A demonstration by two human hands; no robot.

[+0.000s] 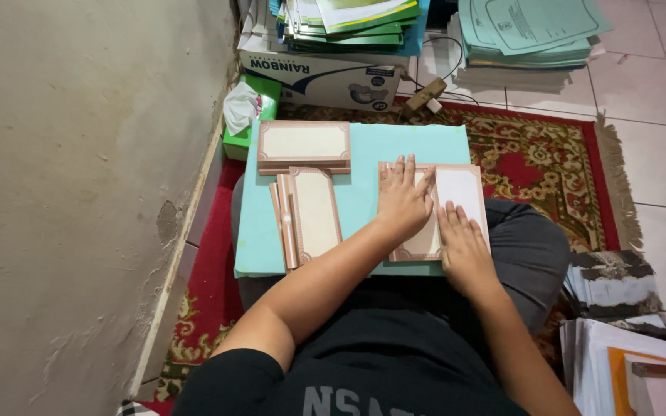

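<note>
A board lies on the lap. Two card stacks sit on its left. Both hands lie flat on a card on its right. A box stands behind it

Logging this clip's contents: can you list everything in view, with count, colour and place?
teal board: one, on the lap
bordered card stacks: two, cream and brown, board's left half
open folded card: one, brown border, white inside, under both hands
tissue box: one, green, by the wall
cardboard box: one, white and blue, behind the board
paper piles: several, green and teal, top
rug: one, red patterned, on the floor
left hand: flat on the card
right hand: flat on the card
</note>
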